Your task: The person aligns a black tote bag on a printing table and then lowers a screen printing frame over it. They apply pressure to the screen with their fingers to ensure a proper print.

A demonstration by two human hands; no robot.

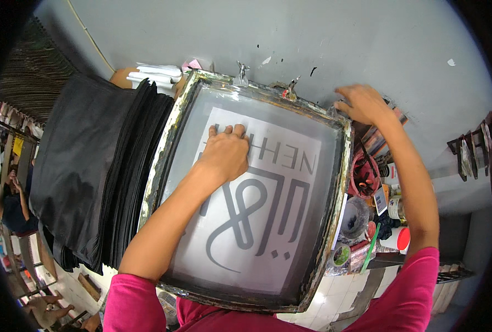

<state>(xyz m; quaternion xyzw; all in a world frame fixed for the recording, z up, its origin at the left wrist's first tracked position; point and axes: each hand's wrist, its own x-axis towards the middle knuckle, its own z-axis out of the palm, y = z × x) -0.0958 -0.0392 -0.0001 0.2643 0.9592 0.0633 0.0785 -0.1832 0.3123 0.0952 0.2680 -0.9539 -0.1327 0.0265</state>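
A silk-screen frame [346, 166], its rim smeared with paint, lies in front of me. Through its mesh shows a pale rectangle [268, 276] with dark lettering and a looping design [249, 213]. My left hand [225, 152] rests on the mesh over the upper part of the design, knuckles raised and fingertips apart, holding nothing visible. Beyond the frame's far right corner is my right hand [365, 104], its thumb and fingers apart beside the corner. Two metal clamps, one on the left [241, 73] and one on the right [291, 88], stand on the far rim.
A thick stack of black fabric pieces [80, 166] sits left of the frame. To the right are a red basket [363, 174], a clear bowl [355, 217], a red-lidded tub [396, 238] and other clutter. A grey wall [202, 33] rises behind. Another person [16, 210] is far left.
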